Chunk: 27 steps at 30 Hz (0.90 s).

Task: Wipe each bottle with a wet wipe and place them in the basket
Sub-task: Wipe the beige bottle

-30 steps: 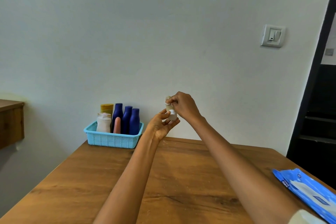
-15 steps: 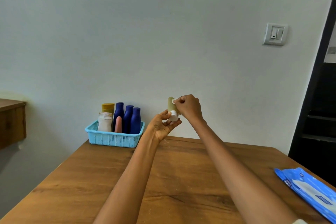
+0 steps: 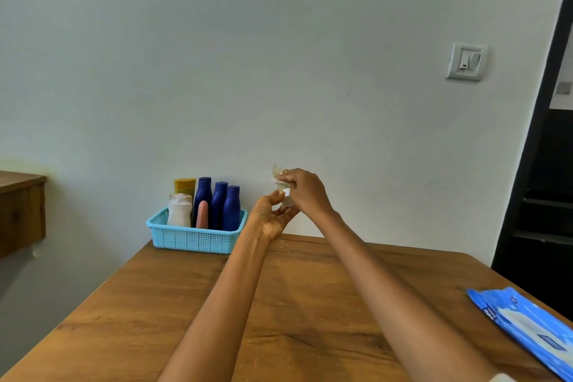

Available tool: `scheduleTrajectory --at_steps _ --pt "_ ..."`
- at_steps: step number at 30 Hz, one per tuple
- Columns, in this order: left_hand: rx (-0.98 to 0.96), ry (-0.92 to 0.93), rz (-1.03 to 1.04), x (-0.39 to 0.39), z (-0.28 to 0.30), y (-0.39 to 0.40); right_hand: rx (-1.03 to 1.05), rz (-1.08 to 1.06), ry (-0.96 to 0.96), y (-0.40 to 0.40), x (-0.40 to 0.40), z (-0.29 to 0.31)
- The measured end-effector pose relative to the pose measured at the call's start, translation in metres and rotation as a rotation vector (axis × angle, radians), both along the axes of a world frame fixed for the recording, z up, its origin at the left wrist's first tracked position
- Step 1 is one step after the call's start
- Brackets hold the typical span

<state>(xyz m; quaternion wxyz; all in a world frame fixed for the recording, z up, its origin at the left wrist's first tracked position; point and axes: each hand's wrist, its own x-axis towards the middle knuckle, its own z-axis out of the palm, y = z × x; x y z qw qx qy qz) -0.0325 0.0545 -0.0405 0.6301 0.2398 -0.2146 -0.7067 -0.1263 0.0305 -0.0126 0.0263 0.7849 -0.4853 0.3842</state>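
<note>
Change: right hand [image 3: 305,192] has slid its pinch of white wet wipe [image 3: 278,176] from the side of the small pale-green bottle with a white cap [image 3: 283,192] up to its top end, so the wipe now sticks out above the knuckles where half a second ago the bottle's green end stood bare.
Left hand: left hand [image 3: 269,215] keeps the same pose, palm up, thumb and fingertips pinching the bottle's white cap end from below.
Right hand: fingers curled, holding the wipe against the bottle; most of the bottle is hidden behind them.
Bottle position: held in the air between both hands, above the far edge of the brown wooden table [image 3: 279,304], just right of the light-blue perforated plastic basket [image 3: 195,237].
Basket: already holds 3 dark-blue bottles [image 3: 218,205], a white one, a pink one and a mustard-yellow one.
Meaning: the wipe stroke has likely reached the end of the bottle; judged from this, placing it in the basket is close.
Elsewhere: blue wet-wipe pack [image 3: 527,326] lies at the table's right edge, well apart.
</note>
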Motion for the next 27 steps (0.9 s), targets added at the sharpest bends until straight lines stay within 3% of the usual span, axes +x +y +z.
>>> scheduleTrajectory --at_steps 7,15,27 --pt "-0.012 -0.04 -0.006 -0.006 0.001 0.002 0.155 -0.088 -0.096 -0.019 -0.008 0.022" --pt "-0.004 -0.077 0.009 -0.006 -0.003 0.001 0.149 -0.185 -0.267 -0.014 -0.014 -0.003" --pt "0.004 -0.021 0.026 0.005 -0.009 -0.002 0.101 -0.056 -0.299 0.009 -0.03 -0.018"
